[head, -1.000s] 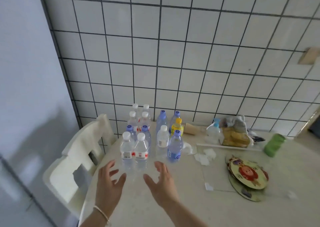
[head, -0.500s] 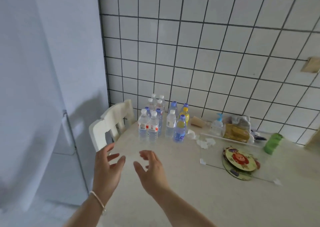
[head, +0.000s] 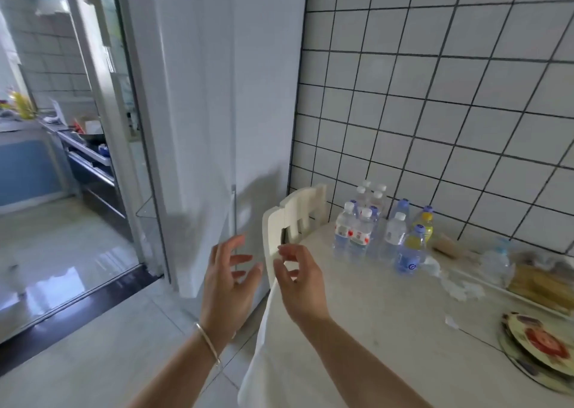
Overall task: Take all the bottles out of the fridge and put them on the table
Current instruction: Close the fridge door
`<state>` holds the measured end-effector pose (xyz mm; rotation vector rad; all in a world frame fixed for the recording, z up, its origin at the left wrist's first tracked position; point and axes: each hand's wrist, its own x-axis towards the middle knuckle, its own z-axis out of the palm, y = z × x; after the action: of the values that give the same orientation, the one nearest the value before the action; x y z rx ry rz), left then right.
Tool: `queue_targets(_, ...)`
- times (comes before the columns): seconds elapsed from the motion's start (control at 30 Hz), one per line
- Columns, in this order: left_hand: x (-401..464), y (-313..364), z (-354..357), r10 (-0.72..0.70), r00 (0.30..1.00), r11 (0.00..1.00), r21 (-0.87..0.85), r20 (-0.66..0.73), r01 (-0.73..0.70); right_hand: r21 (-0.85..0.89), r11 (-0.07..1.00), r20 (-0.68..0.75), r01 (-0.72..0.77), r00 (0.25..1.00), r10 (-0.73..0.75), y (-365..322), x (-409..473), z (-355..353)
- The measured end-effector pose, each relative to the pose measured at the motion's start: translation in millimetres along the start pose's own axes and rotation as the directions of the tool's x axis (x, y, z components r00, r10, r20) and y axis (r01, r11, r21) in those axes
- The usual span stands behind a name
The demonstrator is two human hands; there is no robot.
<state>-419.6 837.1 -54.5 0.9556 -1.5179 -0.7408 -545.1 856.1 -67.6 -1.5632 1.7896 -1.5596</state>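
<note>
From the head view we see both of our hands raised in front of us, holding nothing. Our left hand (head: 228, 278) has its fingers spread and loosely bent, a thin bracelet (head: 207, 342) on the wrist, and it hangs over the floor in front of the fridge (head: 223, 103). Our right hand (head: 299, 278) is beside it, fingers relaxed and slightly curled, over the near left edge of the table (head: 372, 330). The two hands are close together but apart.

The bottles (head: 377, 227) stand upright in a tight cluster at the far left corner of the table, close to the tiled wall (head: 435, 96). Most are clear with white or blue caps; one has a yellow cap (head: 427, 216). A white chair (head: 293, 221) is at the table's left end, between the fridge and the bottles. The fridge is tall and white, and its doors look closed.

Further right on the table lie round decorated plates (head: 540, 345), crumpled tissue (head: 462, 286) and a blurred packet of something yellowish (head: 540, 283). To the far left a doorway (head: 62, 128) opens onto a kitchen counter.
</note>
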Motion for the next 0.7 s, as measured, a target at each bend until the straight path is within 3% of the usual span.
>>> queue_targets(0.13,6.1,-3.3,-40.1,0.144,0.989,0.985,0.098,-0.046,-0.139,0.028,0.999,0.088,0.037,0.995,-0.040,-23.4,1.8,34.2)
queue_targets(0.23,28.4,-3.7,-71.1,0.165,0.975,0.980,0.139,-0.149,-0.144,0.066,0.996,0.158,0.066,0.985,-0.076,-48.7,13.2,57.3)
queue_targets(0.37,68.2,3.9,-104.3,0.173,0.953,0.981,0.134,-0.247,-0.143,0.135,0.984,0.128,0.112,0.983,-0.129,-84.6,41.2,81.3)
queue_targets(0.47,97.0,9.6,-120.3,0.160,0.956,0.985,0.111,-0.248,-0.136,0.126,0.980,0.117,0.151,0.979,-0.166,-107.8,57.6,103.0)
queue_targets(0.7,141.4,-2.3,-140.3,0.093,0.987,0.988,0.138,-0.133,-0.075,-0.110,0.966,0.029,0.233,0.973,-0.231,-132.8,65.6,156.5)
